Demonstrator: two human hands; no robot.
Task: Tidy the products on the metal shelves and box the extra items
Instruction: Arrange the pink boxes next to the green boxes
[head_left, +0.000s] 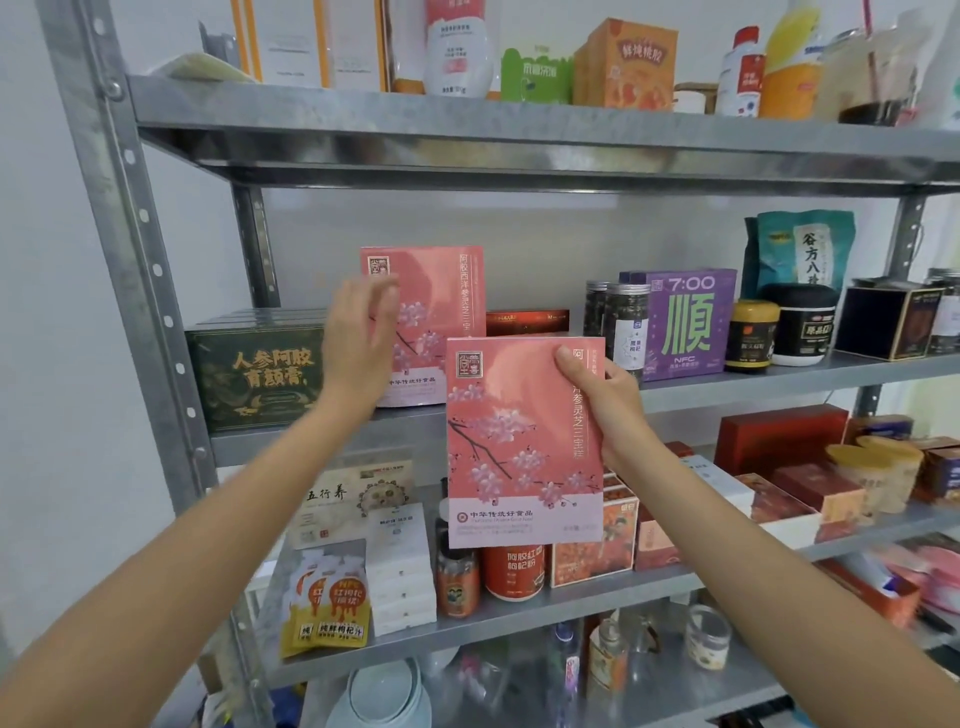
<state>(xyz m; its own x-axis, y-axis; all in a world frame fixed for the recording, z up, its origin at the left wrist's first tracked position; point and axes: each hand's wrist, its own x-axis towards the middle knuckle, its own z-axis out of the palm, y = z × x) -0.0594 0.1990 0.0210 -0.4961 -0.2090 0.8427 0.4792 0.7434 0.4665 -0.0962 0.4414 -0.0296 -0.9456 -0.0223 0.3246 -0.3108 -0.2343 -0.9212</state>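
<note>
1. Gripping a flat pink cardboard box with a cherry-blossom print (519, 441) at centre frame with the right hand (597, 400): fingers curled behind the right edge, thumb pressed on the front. Held upright in the air, in front of the lower shelves and resting on none.
2. Reaching with the left hand (358, 343), left of centre, fingers spread and nearly straight, gripping nothing. Placed at the left edge of a second, matching pink blossom-print box (431, 291) standing upright on the middle grey metal shelf (779, 379) (contact blurred, so touching or just beside cannot be told).
3. Judged as midway: one twin on display, the other in hand and probably the extra.
4. Looking fairly settled on that middle shelf: a dark green carton with gold lettering (254, 369) at the left, and a purple carton with green print (685, 322) right of centre, standing square.
5. Left to do, by the look of it: crowded lower shelves across the bottom of the frame, packed with yellow-and-orange sachets (327, 613), jars and red cartons.
6. Seeing no packing carton anywhere in frame, so boxing appears not yet begun.
</note>
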